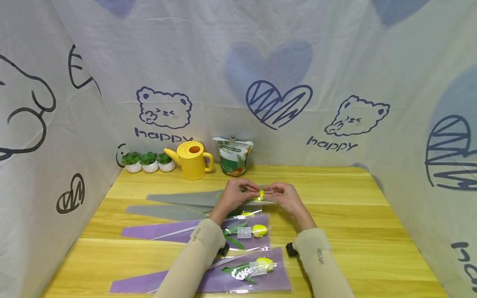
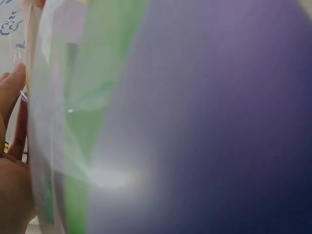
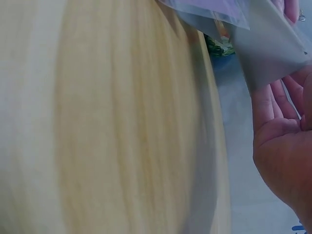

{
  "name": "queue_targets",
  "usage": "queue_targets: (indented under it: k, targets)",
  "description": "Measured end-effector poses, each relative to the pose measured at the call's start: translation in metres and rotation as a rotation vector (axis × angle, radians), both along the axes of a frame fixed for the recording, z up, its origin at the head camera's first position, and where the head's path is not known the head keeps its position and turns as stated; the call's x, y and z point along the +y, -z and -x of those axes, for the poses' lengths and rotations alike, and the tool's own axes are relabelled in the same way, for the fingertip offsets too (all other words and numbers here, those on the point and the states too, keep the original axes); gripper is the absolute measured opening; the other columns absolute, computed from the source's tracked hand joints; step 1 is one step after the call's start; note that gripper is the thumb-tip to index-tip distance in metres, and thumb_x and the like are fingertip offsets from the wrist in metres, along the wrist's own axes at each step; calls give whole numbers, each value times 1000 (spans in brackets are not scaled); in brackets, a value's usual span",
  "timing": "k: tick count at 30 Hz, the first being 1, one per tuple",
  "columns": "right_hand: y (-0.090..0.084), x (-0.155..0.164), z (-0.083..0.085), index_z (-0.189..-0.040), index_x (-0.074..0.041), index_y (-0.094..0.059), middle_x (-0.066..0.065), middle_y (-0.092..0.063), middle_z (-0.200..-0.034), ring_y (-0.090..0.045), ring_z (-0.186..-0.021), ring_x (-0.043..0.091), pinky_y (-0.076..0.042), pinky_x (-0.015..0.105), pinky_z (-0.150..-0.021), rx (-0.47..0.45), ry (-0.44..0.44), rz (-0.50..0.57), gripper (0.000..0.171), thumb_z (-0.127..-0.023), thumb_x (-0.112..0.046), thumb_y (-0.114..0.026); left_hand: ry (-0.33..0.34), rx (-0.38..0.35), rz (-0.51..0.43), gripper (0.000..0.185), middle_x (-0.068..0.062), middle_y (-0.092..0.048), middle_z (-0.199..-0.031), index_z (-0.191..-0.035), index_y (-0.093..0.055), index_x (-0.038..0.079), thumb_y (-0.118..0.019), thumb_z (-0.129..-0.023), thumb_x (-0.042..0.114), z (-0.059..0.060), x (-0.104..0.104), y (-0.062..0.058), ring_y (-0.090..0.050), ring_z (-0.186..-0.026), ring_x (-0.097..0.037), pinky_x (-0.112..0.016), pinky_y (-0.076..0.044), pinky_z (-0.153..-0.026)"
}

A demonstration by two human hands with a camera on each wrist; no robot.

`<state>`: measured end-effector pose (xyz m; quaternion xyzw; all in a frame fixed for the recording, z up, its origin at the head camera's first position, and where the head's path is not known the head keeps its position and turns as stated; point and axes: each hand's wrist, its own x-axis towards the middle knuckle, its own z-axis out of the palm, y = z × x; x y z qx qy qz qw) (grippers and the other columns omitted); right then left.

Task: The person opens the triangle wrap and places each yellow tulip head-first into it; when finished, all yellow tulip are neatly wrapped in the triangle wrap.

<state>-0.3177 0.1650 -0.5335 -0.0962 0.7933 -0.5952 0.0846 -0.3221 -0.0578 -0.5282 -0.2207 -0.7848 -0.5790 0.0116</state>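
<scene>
Nearest to us on the wooden table lies a purple sleeve holding a yellow tulip with green leaves and a small label. Just beyond it sits a second purple sleeve with another yellow tulip, also labelled.

Both forearms, in beige sleeves, reach forward over these wrapped flowers and converge toward the table's middle. Our left hand has its fingers curled, pinching the near end of a small yellow flower head and the clear wrap around it. Our right hand meets it from the other side, fingertips pinched on the same wrap, so the flower is held between the two hands just above the table. In the left wrist view we see only blurred purple and green film close to the lens, with the fingers at the edge; in the right wrist view the palm shows beside a grey sheet.

Under and left of the hands lie two grey sleeves, flat on the wood.

Farther back, against the printed backdrop, stand three small potted succulents, a yellow watering can, and a clipped bag.
</scene>
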Motion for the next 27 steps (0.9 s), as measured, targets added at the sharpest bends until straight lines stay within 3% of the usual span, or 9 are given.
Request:
queue_targets:
  k: [11, 20, 27]
  targets:
    - [-2, 0, 0, -125, 1, -70, 18, -71, -128, -73, -104, 19, -59, 30, -90, -31, 34, 17, 34, -95, -14, -76, -37, -9, 64, 16, -4, -80, -98, -102, -81, 8, -84, -88, 13, 2, -2, -4, -74, -90, -15, -32, -59, -81]
    - [-2, -1, 1, -138, 4, -61, 22, -69, -127, -71, -102, 13, -59, 25, -87, -70, 90, 93, 39, -109, -21, -55, -73, 90, 194, 11, 0, -81, -94, -97, -82, 12, -85, -87, 16, 12, -4, -11, -74, -89, -15, -43, -57, -94]
    - [-1, -2, 1, -147, 9, -47, 31, -66, -125, -72, -97, 16, -60, 30, -89, -76, 79, 162, 46, -109, -17, -53, -55, 46, 225, 15, -3, -80, -95, -100, -81, 7, -85, -86, 11, 16, -5, -8, -74, -90, -16, -41, -57, -93]
